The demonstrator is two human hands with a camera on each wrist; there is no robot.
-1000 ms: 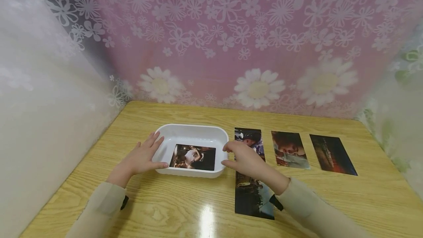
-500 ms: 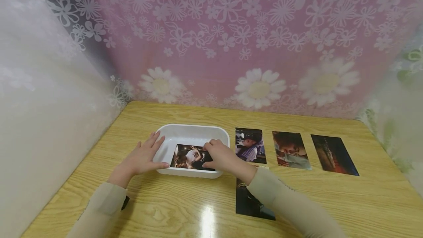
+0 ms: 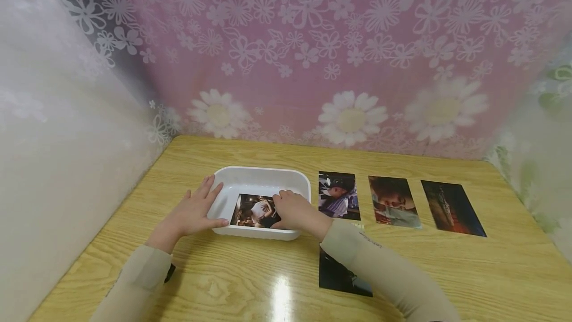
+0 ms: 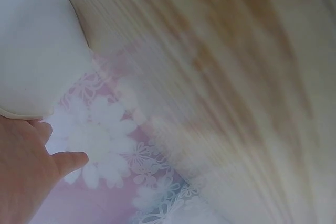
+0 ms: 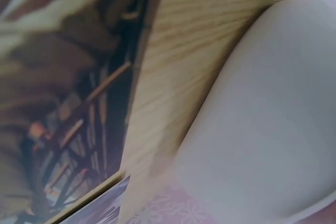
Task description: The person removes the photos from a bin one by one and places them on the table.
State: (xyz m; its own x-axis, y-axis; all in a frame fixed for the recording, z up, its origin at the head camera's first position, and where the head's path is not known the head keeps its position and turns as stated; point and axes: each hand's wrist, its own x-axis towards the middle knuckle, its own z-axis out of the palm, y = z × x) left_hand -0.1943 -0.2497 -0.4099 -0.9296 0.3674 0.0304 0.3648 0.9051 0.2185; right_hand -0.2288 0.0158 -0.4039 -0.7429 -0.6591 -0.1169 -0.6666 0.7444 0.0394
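A white plastic basin (image 3: 263, 175) with rounded corners stands on the table, and a glossy photo print (image 3: 250, 210) lies in it. My left hand (image 3: 189, 215) rests at the basin's left end, fingers spread and fairly straight, thumb at the near rim. Inside the basin my right hand (image 3: 295, 212) pinches the photo's right part, thumb on the near side and curled fingers on the far side. That end of the photo is covered by the hand, and the picture looks slightly bowed. Most of the right hand is hidden in the right wrist view by the basin wall (image 5: 262, 108).
Right of the basin lie several more prints: one of a person in a cap (image 3: 338, 195), one of a face (image 3: 393, 201), a dark one (image 3: 452, 207), and a nearer one (image 3: 339, 275) partly under my right sleeve. Flowered cloth (image 3: 286, 63) hangs behind the wooden table (image 3: 223, 282).
My right hand has moved left from the basin's right rim into the basin and taken hold of the photo's right end. The left hand has stayed in place.
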